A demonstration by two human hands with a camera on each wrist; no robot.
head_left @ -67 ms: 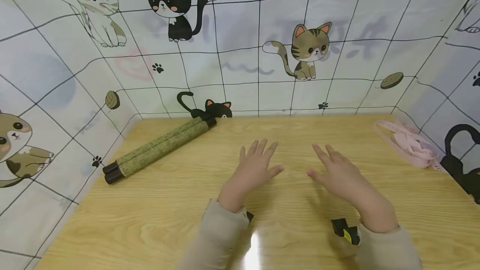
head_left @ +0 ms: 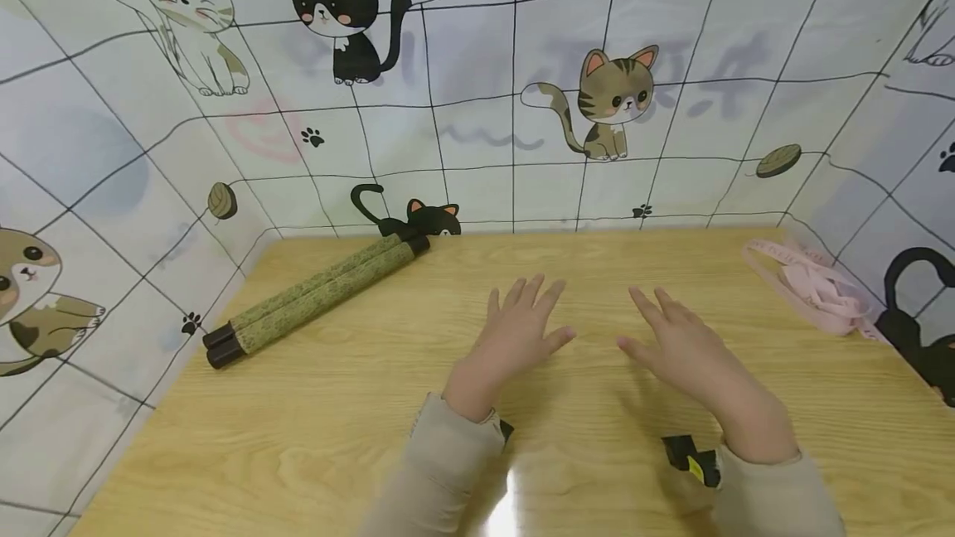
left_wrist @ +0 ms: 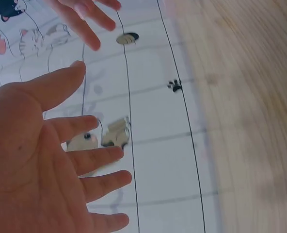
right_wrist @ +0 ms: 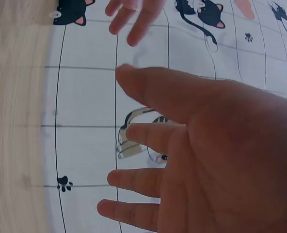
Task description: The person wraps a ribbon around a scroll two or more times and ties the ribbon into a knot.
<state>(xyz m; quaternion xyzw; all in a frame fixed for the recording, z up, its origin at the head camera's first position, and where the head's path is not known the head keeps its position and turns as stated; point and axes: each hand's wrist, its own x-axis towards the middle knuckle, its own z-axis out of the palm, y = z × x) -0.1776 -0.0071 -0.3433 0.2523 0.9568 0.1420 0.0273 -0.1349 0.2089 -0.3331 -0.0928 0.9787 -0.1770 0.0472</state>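
Observation:
My left hand (head_left: 515, 334) hovers over the middle of the wooden table (head_left: 336, 421), fingers straight and spread, palm bare in the left wrist view. To its right my right hand (head_left: 686, 355) hangs over the table in the same way, thumb toward the left hand and nothing held. A gap parts the two hands. At the back left lie two green patterned rods (head_left: 321, 297) with black ends, side by side and slanting. A loose heap of pink printed ribbon (head_left: 821, 288), like a tape measure, lies at the back right.
A white sheet (head_left: 477, 131) with black grid lines and cartoon cats rises behind the table and along both sides. Black pieces (head_left: 692, 461), one with a yellow mark, show at the right cuff. Light reflects off the table's front.
The left hand has shifted slightly to the right and the right hand very slightly to the right. Rods and ribbon lie as before.

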